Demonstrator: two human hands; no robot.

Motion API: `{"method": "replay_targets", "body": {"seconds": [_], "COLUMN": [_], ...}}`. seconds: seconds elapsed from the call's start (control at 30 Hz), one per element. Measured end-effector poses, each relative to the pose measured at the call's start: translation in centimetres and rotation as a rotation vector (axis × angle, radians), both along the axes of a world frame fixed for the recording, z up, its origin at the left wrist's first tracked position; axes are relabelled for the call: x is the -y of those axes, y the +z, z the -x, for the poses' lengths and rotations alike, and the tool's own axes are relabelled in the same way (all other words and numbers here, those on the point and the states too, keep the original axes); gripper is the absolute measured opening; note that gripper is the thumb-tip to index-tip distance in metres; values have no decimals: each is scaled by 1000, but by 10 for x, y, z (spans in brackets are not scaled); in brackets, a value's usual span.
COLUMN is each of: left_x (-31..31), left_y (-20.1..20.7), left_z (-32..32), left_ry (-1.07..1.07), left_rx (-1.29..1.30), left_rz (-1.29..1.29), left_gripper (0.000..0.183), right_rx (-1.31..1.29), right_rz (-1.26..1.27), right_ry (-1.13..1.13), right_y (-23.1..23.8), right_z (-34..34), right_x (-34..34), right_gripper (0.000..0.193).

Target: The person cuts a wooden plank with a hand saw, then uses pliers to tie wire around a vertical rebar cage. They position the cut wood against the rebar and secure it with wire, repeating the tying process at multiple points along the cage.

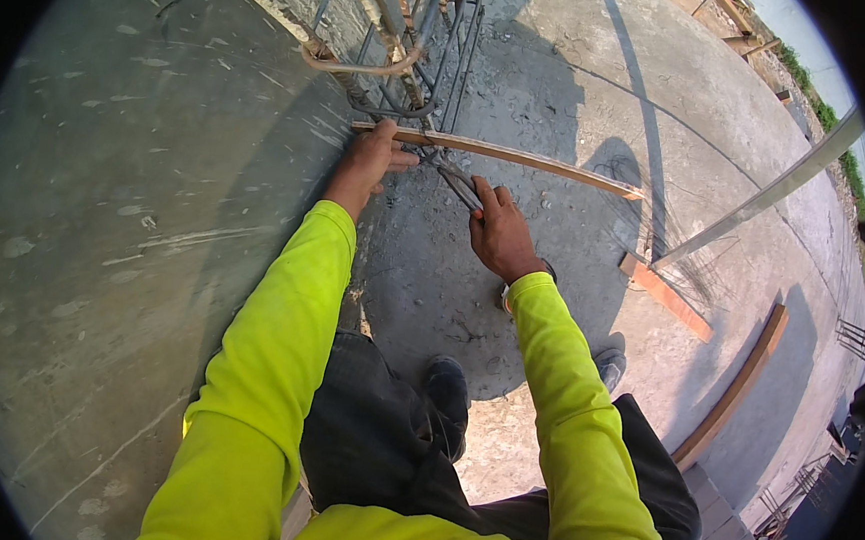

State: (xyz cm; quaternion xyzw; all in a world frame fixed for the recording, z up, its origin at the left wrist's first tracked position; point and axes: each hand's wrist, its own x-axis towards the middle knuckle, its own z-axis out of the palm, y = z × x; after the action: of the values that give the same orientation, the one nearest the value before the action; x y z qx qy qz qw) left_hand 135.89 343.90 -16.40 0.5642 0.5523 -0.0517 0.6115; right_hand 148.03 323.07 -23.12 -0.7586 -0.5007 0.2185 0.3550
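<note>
A long narrow wooden strip [521, 157] runs from the foot of a steel rebar cage [423, 54] out to the right. My left hand [365, 165] grips the strip near its left end, one finger over the top edge and the others below it, pointing right. In my right hand [503, 233] are dark metal pincers [459, 184], held by their handles. The jaws reach up to the strip's near edge, close to my left fingertips, by what looks like thin dark wire. Whether the jaws bite on the wire is too small to tell.
A smooth grey concrete wall [134, 229] rises along the left. On the concrete floor [606, 82] at right lie a short orange-brown board [671, 302], a longer timber [735, 392] and loose wire [615, 167]. A pale straight bar [769, 188] slants above the short board. My boots [447, 396] stand below.
</note>
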Motion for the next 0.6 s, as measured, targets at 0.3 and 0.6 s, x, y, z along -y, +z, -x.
{"method": "replay_targets", "body": {"seconds": [0.3, 0.6], "left_x": [0, 1], "left_y": [2, 1], "left_z": [-1, -1], "left_ry": [27, 57], "left_rx": [18, 11], "left_rz": [-16, -28], "left_gripper": [73, 70], "right_rx": [36, 59], "right_rz": [-81, -153], "right_ry": [56, 139], "right_y": [-13, -24], "right_z": [-12, -35], "right_x": [-8, -14], "right_gripper": [56, 54]}}
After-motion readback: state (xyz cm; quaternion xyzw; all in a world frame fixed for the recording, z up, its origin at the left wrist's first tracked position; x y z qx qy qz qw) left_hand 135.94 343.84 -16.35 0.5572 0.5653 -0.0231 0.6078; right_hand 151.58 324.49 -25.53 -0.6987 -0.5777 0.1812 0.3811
